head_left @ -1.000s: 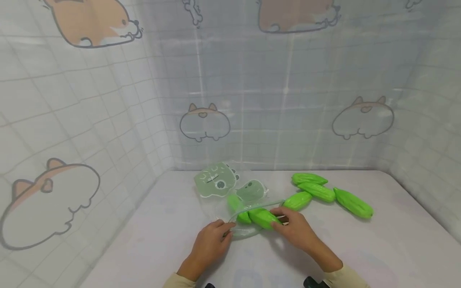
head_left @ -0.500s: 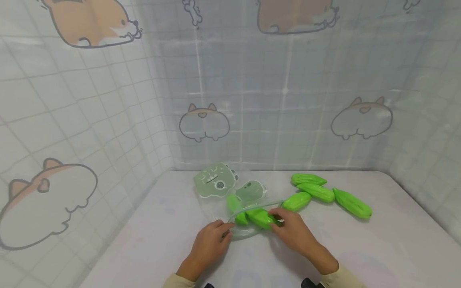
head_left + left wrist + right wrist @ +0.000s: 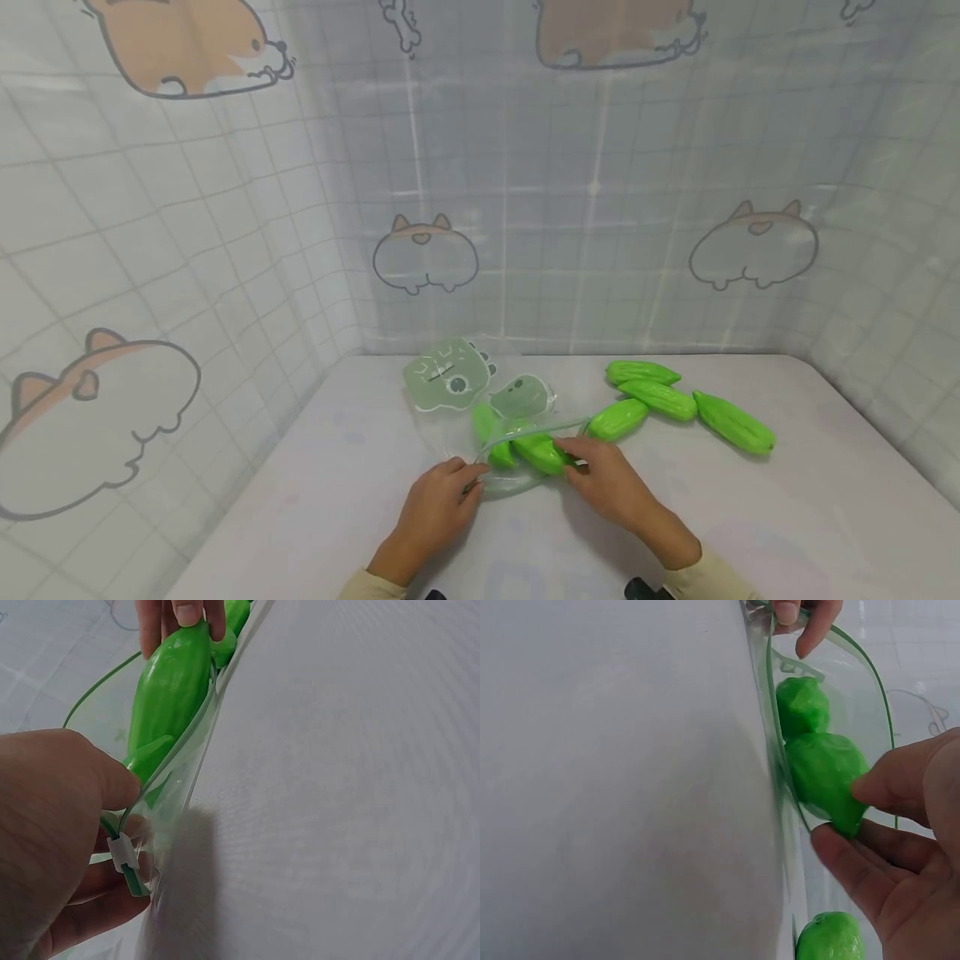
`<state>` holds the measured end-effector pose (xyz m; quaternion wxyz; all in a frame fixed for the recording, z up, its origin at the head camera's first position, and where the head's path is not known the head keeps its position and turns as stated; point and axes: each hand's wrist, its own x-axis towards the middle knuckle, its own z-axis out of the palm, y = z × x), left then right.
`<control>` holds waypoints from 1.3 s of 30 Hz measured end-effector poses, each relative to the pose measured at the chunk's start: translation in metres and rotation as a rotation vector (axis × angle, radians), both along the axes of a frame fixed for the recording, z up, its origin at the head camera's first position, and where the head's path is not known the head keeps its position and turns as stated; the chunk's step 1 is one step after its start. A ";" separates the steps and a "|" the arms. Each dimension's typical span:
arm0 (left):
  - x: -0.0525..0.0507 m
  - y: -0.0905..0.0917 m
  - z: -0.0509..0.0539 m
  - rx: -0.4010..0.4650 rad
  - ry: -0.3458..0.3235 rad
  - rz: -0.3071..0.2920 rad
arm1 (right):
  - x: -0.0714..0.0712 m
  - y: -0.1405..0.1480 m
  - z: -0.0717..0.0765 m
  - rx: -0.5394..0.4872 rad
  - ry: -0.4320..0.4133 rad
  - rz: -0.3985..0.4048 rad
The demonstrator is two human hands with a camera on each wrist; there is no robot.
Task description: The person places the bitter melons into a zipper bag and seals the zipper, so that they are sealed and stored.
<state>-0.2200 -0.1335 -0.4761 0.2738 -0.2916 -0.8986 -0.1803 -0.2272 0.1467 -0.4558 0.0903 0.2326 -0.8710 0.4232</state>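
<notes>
A clear zip bag with green edging [image 3: 512, 487] and a printed cartoon lies flat, its mouth spread toward the right hand. My left hand [image 3: 441, 510] pinches the bag's edge by the white slider [image 3: 122, 851]. With thumb and fingers my right hand [image 3: 611, 483] grips the end of a ridged green vegetable-like piece [image 3: 538, 452], which lies largely within the bag's mouth. Further inside are other green pieces [image 3: 486, 423], partly seen through the film. In the right wrist view, the gripped piece [image 3: 826, 774] touches another green piece [image 3: 802, 705].
Several more green pieces lie to the right of the bag, one [image 3: 618, 419] close beside its mouth and another [image 3: 735, 423] farthest right. The white table [image 3: 322, 500] meets patterned curtain walls [image 3: 585, 308] at the back and sides.
My right hand has moved slightly left, and the green piece in its grip has slid a little farther into the bag. The left hand stays at the bag's edge.
</notes>
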 end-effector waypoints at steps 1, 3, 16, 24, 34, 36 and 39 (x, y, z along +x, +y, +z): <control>0.000 0.000 0.000 0.000 0.000 0.001 | 0.000 0.000 0.000 0.005 -0.005 0.004; 0.000 0.000 0.000 -0.001 0.005 0.002 | 0.000 -0.001 0.000 0.018 -0.019 0.014; 0.001 0.000 0.003 -0.013 -0.033 0.012 | 0.008 0.002 0.010 0.103 -0.020 0.035; 0.002 0.000 0.003 -0.015 -0.043 0.017 | 0.017 0.005 0.016 0.256 0.120 0.059; 0.001 0.000 0.004 -0.026 -0.045 0.018 | 0.028 0.001 0.023 0.388 0.152 0.106; 0.002 0.001 0.005 -0.025 -0.043 0.019 | 0.029 0.001 0.022 0.388 0.134 0.110; 0.004 0.001 0.007 -0.024 -0.057 0.025 | 0.029 0.000 0.020 0.387 0.133 0.121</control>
